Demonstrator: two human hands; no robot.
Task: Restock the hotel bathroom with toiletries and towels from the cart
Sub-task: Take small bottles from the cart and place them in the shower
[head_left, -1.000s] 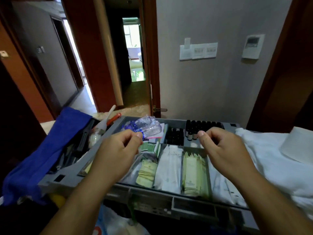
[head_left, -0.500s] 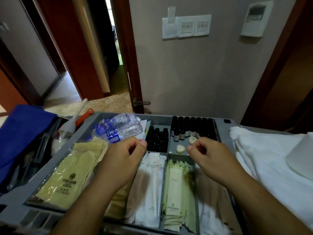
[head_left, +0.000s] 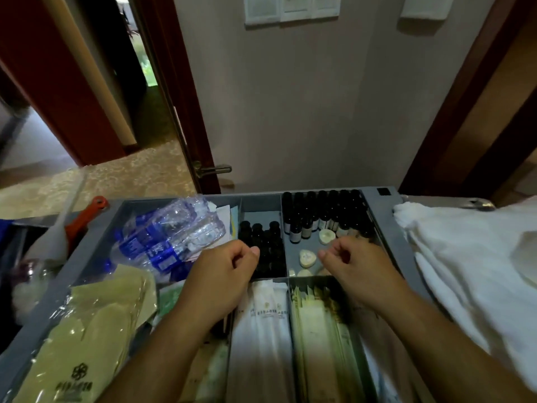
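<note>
Reach has carried left hand [head_left: 220, 274] and right hand [head_left: 357, 266], both clenched empty, over grey plastic divided tray [head_left: 380, 219] to small dark bottles [head_left: 319, 210]; picking looks imminent.

Hotel corridor: housekeeping cart [head_left: 386, 225] holds toiletry bottles [head_left: 319, 213] and towels [head_left: 470, 257].

Left hand [head_left: 220, 276] and right hand [head_left: 359, 269] hover curled over the cart tray [head_left: 383, 216]

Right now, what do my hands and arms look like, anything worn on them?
The left hand and right hand are bare: no gloves, rings or watch show. The left forearm and right forearm are uncovered to the picture's edge; no sleeve shows.
</note>
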